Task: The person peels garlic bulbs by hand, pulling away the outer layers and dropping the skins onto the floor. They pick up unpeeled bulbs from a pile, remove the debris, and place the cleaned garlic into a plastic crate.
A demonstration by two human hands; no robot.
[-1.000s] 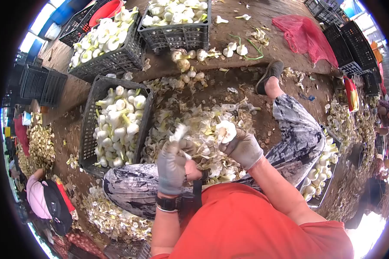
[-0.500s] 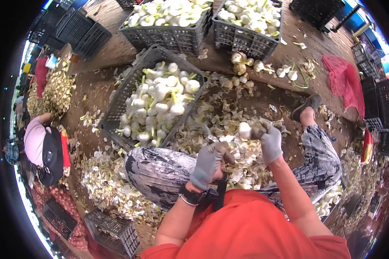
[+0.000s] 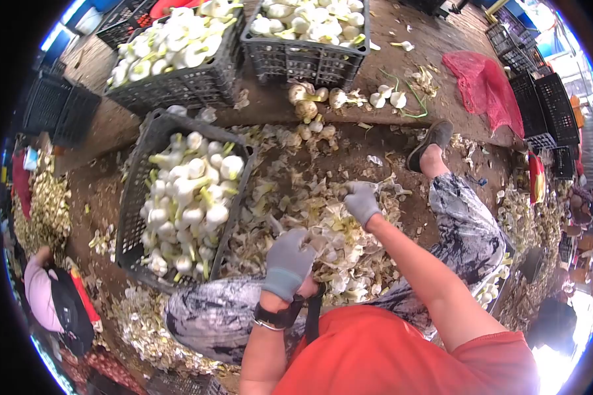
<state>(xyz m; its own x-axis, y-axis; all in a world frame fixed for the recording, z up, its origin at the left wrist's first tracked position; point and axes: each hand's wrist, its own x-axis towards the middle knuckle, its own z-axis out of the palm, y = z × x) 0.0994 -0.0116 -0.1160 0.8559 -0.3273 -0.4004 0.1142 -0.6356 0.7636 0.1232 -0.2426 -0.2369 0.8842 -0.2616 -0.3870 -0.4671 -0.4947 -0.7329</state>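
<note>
My left hand (image 3: 290, 264), in a grey glove, has its fingers curled over something blurred above my bent leg. My right hand (image 3: 362, 203), gloved too, is closed over the heap of garlic skins (image 3: 333, 227); what it grips, if anything, is hidden. The two hands are apart. To the left of them, a tilted black crate (image 3: 129, 227) holds many white garlic bulbs (image 3: 192, 191) with trimmed stems. Several loose, browner bulbs (image 3: 306, 110) lie on the ground beyond the skins.
Two more crates of garlic (image 3: 178, 85) (image 3: 303, 64) stand at the top. A red mesh bag (image 3: 484, 89) lies at upper right. Empty black crates (image 3: 545, 105) are stacked far right. A person in a pink top (image 3: 43, 296) bends at far left.
The view has swung, so the crates and ground sit further left. A white bulb seen beside my right hand is no longer visible there. My hands have moved further apart vertically in view.
</note>
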